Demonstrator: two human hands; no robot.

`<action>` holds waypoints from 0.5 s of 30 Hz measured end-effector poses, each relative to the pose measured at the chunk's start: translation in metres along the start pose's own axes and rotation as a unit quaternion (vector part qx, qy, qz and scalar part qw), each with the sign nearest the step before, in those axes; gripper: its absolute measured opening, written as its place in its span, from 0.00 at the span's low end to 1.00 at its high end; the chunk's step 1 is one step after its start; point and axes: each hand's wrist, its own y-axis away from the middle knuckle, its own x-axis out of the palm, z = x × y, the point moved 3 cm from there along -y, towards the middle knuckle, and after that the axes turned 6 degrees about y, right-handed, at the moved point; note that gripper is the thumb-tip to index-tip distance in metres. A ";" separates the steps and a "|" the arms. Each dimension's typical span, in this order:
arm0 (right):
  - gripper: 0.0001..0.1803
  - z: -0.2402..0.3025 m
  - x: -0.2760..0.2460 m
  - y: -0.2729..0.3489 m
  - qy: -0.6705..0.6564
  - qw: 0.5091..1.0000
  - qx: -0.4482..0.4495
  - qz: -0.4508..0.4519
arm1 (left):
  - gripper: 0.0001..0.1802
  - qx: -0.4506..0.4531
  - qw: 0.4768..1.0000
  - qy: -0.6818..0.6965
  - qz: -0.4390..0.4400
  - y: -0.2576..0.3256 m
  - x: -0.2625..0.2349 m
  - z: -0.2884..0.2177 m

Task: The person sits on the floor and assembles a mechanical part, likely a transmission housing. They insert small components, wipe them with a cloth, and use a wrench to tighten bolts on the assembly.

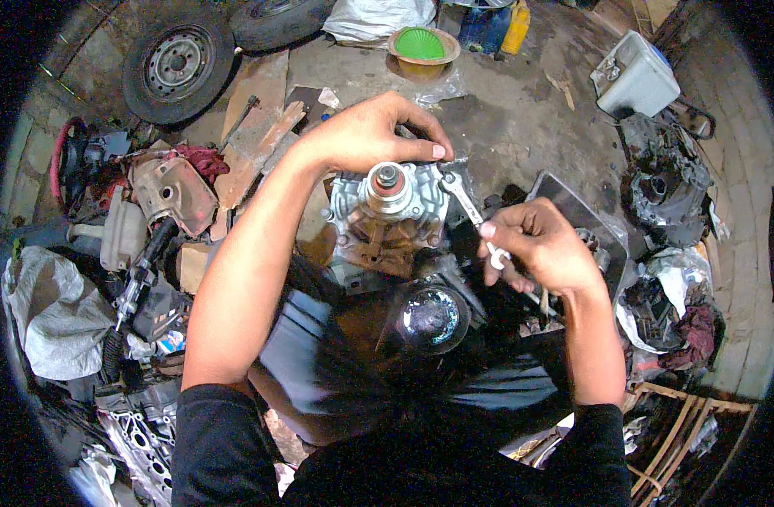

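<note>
In front of me stands a silver metal gearbox-like housing (427,205), with a round collar and a central shaft (388,177) pointing up. Across its far side reaches my left hand (374,131), thumb and fingertips drawn together at the far right edge; what lies between them is hidden. My right hand (539,245) grips a steel combination wrench (466,201) near its lower open end. The wrench's upper end lies at the housing's right edge, just below my left fingertips. Whether it sits on a bolt is unclear.
Nearer me is a round, glossy dark object (433,317). Car wheels (176,66), a basin with a green bowl (421,44) and a white plastic container (636,76) stand farther off. Metal parts lie on both sides, including a dark casing (662,182) at right and a grey sack (53,313) at left.
</note>
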 end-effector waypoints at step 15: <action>0.14 -0.008 -0.044 -0.009 0.131 0.957 -0.133 -0.221 | 0.15 0.023 0.999 0.014 0.023 -0.001 0.000 0.000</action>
